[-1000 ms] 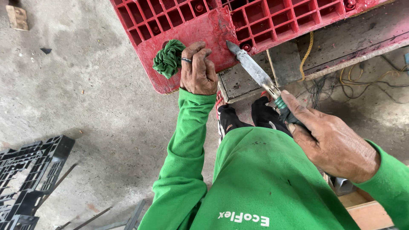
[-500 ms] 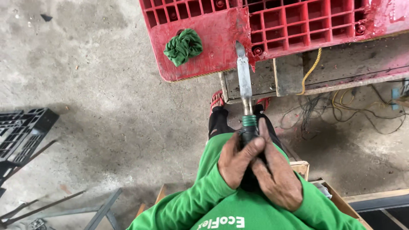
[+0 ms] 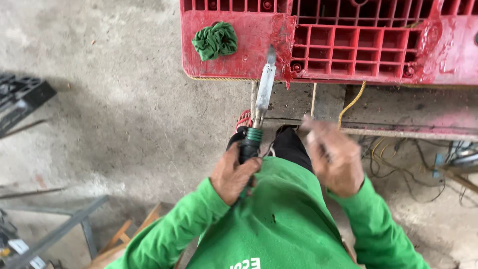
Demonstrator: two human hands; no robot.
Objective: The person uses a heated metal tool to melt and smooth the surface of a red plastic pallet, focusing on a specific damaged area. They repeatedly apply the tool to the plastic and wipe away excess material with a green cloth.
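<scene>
My left hand (image 3: pixel 233 174) grips the black handle of a long soldering-type tool (image 3: pixel 264 87) with a green ring. Its flat metal blade points up, and the tip touches the lower edge of a red plastic pallet (image 3: pixel 348 50) near a crack. My right hand (image 3: pixel 334 159) is off the tool, blurred to the right of the handle, and nothing shows in it. A crumpled green rag (image 3: pixel 215 41) lies on the pallet's left corner, apart from both hands. Green sleeves cover both my arms.
The pallet rests on a worn grey bench (image 3: pixel 398 112) with a yellow cord (image 3: pixel 351 102) hanging down. Tangled wires (image 3: pixel 398 164) lie on the concrete floor at right. A black crate (image 3: pixel 20 99) sits far left and a metal frame (image 3: pixel 74 226) at bottom left.
Both hands were clasped on the tool handle half a second ago. My right hand has now let go and moved right, while the left keeps hold. The blade tip stays at the pallet edge.
</scene>
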